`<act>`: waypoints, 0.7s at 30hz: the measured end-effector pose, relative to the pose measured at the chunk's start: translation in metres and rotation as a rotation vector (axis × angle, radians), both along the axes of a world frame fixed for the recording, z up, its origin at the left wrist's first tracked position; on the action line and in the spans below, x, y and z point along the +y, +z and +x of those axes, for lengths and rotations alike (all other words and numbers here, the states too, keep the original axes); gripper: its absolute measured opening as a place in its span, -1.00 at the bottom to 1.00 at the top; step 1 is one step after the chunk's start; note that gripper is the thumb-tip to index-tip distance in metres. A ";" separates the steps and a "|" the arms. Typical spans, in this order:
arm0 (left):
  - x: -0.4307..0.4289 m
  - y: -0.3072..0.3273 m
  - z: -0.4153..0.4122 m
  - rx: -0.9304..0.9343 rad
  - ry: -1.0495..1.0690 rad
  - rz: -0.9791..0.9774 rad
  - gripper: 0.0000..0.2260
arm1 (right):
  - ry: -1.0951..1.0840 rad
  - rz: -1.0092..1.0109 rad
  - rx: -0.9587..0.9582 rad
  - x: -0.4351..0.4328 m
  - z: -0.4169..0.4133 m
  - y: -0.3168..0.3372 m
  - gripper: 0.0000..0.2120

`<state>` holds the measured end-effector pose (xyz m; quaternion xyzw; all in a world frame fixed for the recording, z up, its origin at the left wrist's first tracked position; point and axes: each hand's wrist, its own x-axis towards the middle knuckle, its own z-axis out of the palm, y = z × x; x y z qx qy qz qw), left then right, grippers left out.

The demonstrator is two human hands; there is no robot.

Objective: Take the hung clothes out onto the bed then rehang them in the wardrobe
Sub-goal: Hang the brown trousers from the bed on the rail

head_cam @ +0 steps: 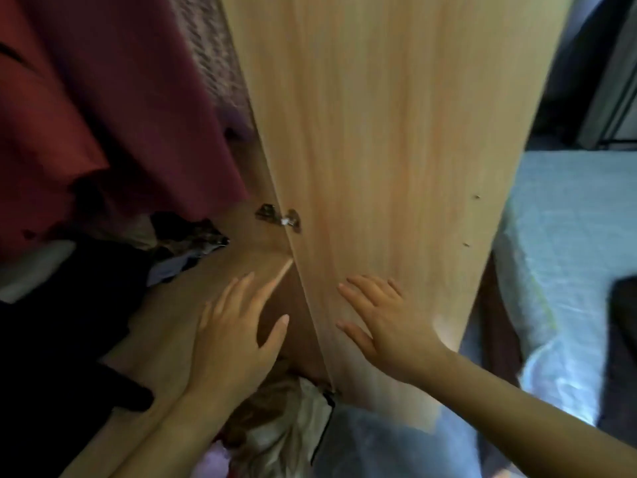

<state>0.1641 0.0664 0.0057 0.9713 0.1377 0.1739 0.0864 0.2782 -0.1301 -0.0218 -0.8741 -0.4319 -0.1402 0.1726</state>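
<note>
Pale wood door [379, 167] swung out mid-frame, right hand [389, 326] flat on it with fingers spread, left hand [231, 332] open and straight-fingered over the shelf [220, 270] (contact unclear), maroon clothes [120, 98] hanging inside at left, dark heap [51, 322] beneath them, blue-covered bed [568, 236] at right.

Only one camera was in play, worn on the person's head, wide-angled and tipped forward and down. It sat very close to the open wardrobe door [379, 167], which filled the middle of its view; hung clothes [103, 98] crowded the left edge and the bed [568, 219] the right.
</note>
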 end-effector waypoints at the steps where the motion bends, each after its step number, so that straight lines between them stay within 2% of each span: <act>1: -0.019 -0.007 0.010 0.009 -0.043 0.006 -0.42 | -0.055 -0.032 0.034 -0.025 0.001 -0.012 -0.50; 7: -0.165 -0.051 0.084 0.105 -0.329 0.022 -0.47 | -0.382 -0.069 0.208 -0.197 0.001 -0.058 -0.47; 15: -0.444 -0.120 0.140 0.297 -0.763 -0.042 -0.43 | -0.830 0.001 0.366 -0.446 -0.037 -0.106 -0.47; 21: -0.581 -0.135 0.174 0.355 -0.992 0.015 -0.40 | -1.067 0.094 0.398 -0.567 -0.041 -0.108 -0.47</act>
